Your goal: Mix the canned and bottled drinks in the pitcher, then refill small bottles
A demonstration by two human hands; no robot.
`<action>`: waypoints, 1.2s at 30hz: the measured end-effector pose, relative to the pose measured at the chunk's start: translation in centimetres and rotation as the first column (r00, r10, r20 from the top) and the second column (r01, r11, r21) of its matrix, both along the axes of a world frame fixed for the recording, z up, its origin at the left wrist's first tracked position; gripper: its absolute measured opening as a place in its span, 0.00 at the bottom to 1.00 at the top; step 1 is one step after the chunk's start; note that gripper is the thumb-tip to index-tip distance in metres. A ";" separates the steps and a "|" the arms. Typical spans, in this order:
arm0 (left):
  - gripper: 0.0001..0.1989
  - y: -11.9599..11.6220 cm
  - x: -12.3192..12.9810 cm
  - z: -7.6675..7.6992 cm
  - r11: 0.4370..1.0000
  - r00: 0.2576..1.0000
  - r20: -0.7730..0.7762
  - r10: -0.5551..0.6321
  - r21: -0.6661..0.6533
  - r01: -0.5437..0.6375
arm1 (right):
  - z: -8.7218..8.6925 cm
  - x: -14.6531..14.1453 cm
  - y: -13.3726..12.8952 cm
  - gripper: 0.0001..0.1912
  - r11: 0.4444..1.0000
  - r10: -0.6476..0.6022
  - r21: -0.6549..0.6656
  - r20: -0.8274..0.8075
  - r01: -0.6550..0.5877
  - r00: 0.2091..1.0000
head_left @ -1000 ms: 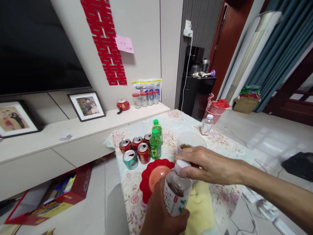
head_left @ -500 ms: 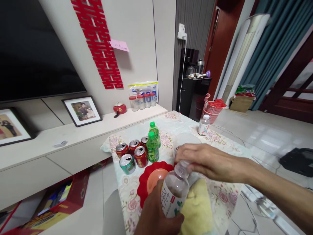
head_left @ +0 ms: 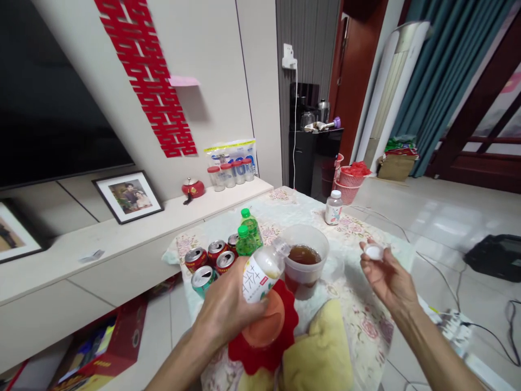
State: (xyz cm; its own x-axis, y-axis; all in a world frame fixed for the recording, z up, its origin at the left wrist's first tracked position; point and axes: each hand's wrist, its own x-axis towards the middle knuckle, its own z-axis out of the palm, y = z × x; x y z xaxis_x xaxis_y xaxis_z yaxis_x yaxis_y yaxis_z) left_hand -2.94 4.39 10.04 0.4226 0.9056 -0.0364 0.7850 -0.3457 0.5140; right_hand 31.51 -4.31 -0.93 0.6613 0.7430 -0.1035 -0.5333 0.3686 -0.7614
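Observation:
My left hand [head_left: 228, 301] is wrapped around a clear plastic bottle [head_left: 264, 269] with a white label. The bottle is tilted to the right, its uncapped mouth at the left rim of a translucent plastic tub [head_left: 324, 244]. Brown liquid [head_left: 303, 254] partly fills that tub. Out to the right, my right hand [head_left: 393, 288] is turned palm up and pinches a white bottle cap [head_left: 373, 251]. Below the bottle, an orange bowl [head_left: 266, 328] rests on a red scalloped plate [head_left: 291, 312]. A yellow cloth [head_left: 325, 347] lies at the near edge of the table.
Several opened drink cans [head_left: 196, 258] and two green-capped bottles [head_left: 253, 224] stand at the table's left. A white-capped bottle [head_left: 334, 209] is at the far right corner. Along the wall runs a low cabinet [head_left: 134, 233]. Cables and a power strip [head_left: 451, 328] lie on the floor at right.
The cap has come off the bottle and moved right with my right hand. My left hand has shifted left and up, tipping the bottle toward the tub.

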 end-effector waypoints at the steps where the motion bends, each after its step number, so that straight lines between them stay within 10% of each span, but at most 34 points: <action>1: 0.20 0.6 0.2 0.5 1.000 0.999 -0.052 -0.011 0.025 0.012 | -1.9 -0.3 -0.3 0.24 1.000 0.000 -0.016 -0.023 0.000 1.000; 5: 0.24 2.3 1.1 2.1 0.995 0.978 -0.199 -0.063 0.063 0.076 | -7.4 -2.5 -0.9 0.24 0.997 -0.006 -0.077 -0.102 -0.002 0.995; 9: 0.24 3.6 1.9 2.9 0.991 0.939 -0.334 -0.083 0.068 0.112 | -9.3 -3.8 -0.8 0.26 0.994 0.004 -0.104 -0.139 -0.018 0.990; 36: 0.28 5.9 4.5 6.7 0.972 0.767 -0.626 -0.142 0.056 0.226 | -9.9 -3.6 -0.8 0.26 0.994 0.048 -0.089 -0.160 -0.063 0.986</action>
